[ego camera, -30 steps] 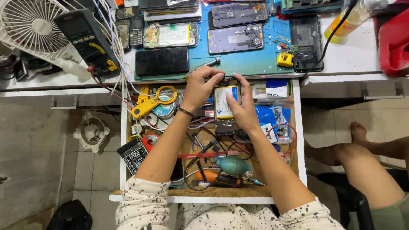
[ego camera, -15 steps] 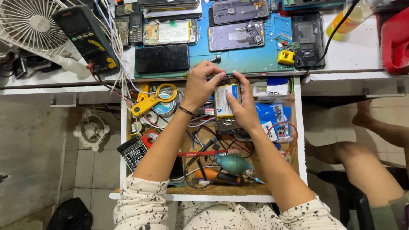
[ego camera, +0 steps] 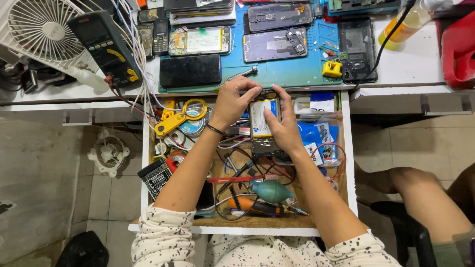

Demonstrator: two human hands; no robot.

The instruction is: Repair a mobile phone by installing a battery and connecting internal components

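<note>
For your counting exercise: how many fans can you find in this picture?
2. A white desk fan stands at the desk's far left corner. A smaller white fan sits on the tiled floor left of the open drawer. Clutter could hide others.

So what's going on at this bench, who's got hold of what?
A person in a speckled top holds an opened phone, back cover off and battery showing, over a cluttered open drawer. The left hand grips its top edge; the right hand supports its side, thumb on the battery. More stripped phones lie on the blue mat above, beside a multimeter and a fan.
</note>
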